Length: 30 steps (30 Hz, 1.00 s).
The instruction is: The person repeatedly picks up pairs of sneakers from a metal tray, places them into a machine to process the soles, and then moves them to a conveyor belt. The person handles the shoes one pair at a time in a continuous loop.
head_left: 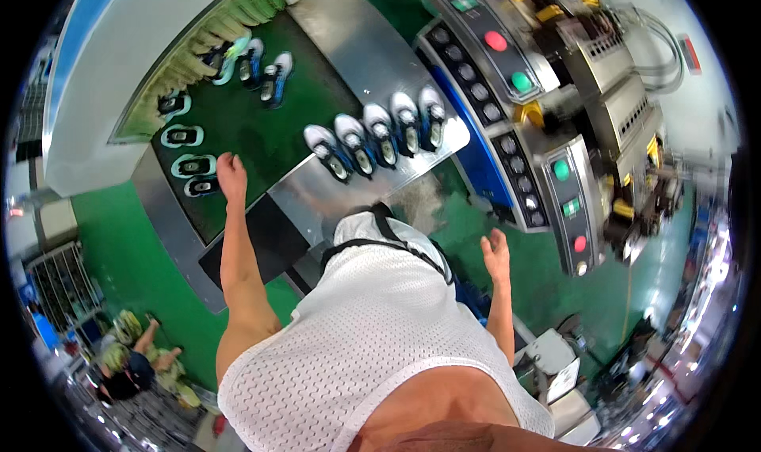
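Note:
My left hand (231, 176) reaches over the green conveyor belt, its slightly bent fingers beside a dark shoe sole with a pale rim (194, 166). Nothing shows in that hand. More of these soles or shoe bottoms (182, 136) lie in a line along the belt's left side. My right hand (496, 254) hangs at my right over the floor, fingers loosely apart and nothing in it. In front of me, several white and black sneakers (379, 135) stand in a row on a metal shelf (317, 194), toes pointing away.
More sneakers (276, 80) lie farther along the belt, near a fringed tunnel opening (214, 44). At the right stands a machine with a control panel (567, 202) and coloured buttons. A black mat (258, 242) lies beside the shelf. Another person (131, 365) is at the lower left near racks.

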Tool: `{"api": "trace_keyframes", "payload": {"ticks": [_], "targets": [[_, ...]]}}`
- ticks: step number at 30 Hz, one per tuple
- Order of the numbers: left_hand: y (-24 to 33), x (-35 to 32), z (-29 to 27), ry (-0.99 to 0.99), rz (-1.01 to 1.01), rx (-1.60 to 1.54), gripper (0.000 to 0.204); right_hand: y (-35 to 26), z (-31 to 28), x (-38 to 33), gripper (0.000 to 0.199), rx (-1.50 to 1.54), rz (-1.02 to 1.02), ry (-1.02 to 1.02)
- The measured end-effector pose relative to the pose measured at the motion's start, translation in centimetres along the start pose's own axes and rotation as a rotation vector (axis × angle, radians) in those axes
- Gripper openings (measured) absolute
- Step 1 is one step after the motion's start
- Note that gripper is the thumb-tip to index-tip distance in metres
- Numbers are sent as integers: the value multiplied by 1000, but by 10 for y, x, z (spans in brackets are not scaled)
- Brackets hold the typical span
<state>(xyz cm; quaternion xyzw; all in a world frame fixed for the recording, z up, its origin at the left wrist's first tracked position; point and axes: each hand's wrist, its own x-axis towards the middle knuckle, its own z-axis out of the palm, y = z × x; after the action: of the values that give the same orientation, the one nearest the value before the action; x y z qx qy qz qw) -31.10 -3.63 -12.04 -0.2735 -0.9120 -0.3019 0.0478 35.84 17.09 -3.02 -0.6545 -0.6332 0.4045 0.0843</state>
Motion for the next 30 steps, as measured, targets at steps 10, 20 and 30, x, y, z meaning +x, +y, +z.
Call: {"api": "trace_keyframes", "payload": {"ticks": [10, 20, 30], "targets": [[-215, 12, -27, -23, -506, 290, 58, -19, 5, 30, 38, -294, 225, -326], [-61, 15, -61, -171, -89, 41, 24, -199, 83, 100, 47, -290, -102, -414], [387, -15, -18, -653, 721, -679, 30, -311, 82, 65, 61, -335, -844, -13]]}}
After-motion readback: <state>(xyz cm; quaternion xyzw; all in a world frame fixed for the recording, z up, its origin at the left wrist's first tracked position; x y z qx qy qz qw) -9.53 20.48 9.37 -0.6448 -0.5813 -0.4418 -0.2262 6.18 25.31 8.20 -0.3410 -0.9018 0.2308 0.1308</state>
